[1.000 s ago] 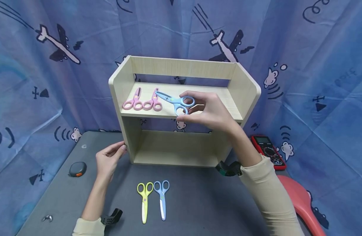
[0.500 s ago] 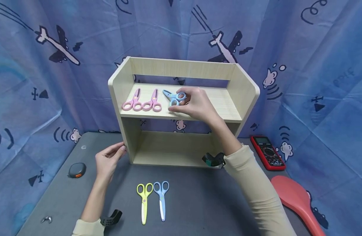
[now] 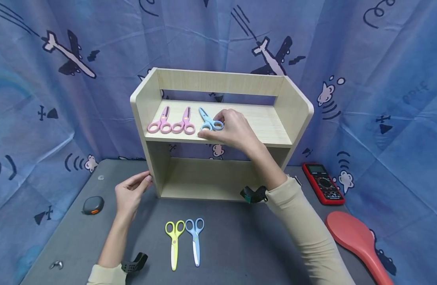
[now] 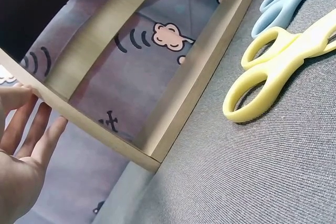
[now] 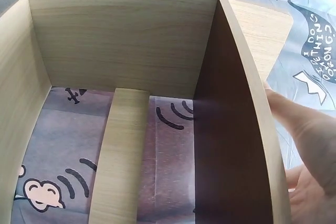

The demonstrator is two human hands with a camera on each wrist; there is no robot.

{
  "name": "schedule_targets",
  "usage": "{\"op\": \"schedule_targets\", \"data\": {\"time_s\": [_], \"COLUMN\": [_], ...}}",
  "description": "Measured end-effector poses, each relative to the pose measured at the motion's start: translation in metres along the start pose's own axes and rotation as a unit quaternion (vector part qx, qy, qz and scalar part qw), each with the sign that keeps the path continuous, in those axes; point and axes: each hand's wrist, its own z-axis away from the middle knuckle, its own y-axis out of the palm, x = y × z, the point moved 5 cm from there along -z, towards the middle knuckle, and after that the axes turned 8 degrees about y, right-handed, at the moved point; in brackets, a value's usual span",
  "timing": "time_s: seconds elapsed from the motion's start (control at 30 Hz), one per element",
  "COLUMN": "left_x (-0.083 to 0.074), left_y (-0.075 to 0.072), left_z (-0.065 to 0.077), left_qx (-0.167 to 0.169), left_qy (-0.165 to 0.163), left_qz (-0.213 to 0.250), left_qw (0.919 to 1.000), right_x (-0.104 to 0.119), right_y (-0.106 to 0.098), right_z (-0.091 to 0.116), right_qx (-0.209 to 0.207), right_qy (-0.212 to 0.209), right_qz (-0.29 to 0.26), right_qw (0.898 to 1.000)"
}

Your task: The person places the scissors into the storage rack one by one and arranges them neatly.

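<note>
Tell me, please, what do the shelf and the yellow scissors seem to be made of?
The shelf looks like matt wood or wood-effect board: fine grain lines show on it. The yellow scissors seem to have smooth plastic handles, evenly coloured and rounded; whether the blades are plastic or metal, I cannot tell.

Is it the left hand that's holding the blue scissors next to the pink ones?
No, the right hand grips those blue scissors, while the left hand touches the shelf unit at its side.

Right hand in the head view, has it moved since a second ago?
Yes. Judged against the wooden shelf unit, the right hand has shifted left, nearer the unit's left side panel.
</note>
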Motion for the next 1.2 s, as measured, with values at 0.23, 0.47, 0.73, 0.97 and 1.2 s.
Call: {"op": "schedule_targets", "data": {"time_s": [0.23, 0.47, 0.73, 0.97, 1.2], "left_x": [0.0000, 0.0000, 0.0000, -0.0004, 0.0003], "left_y": [0.0000, 0.0001, 0.0001, 0.0006, 0.0001], "left_z": [-0.0002, -0.0003, 0.0001, 0.0010, 0.0008], "left_qx": [0.000, 0.002, -0.001, 0.002, 0.000], "left_qy": [0.000, 0.001, 0.003, -0.002, -0.005], "left_qz": [0.002, 0.003, -0.002, -0.004, -0.003], "left_qw": [1.0000, 1.0000, 1.0000, 1.0000, 1.0000], "right_x": [0.0013, 0.0002, -0.0016, -0.0019, -0.0013], "right_y": [0.0014, 0.0017, 0.0001, -0.0001, -0.0011], "right_z": [0.0004, 0.0023, 0.0071, 0.0077, 0.0091], "right_qx": [0.013, 0.020, 0.006, -0.010, -0.009], "right_qy": [-0.002, -0.005, -0.015, -0.015, -0.013], "right_qz": [0.005, -0.008, -0.036, -0.030, -0.031], "right_qw": [1.000, 1.000, 0.999, 0.999, 0.999]}}
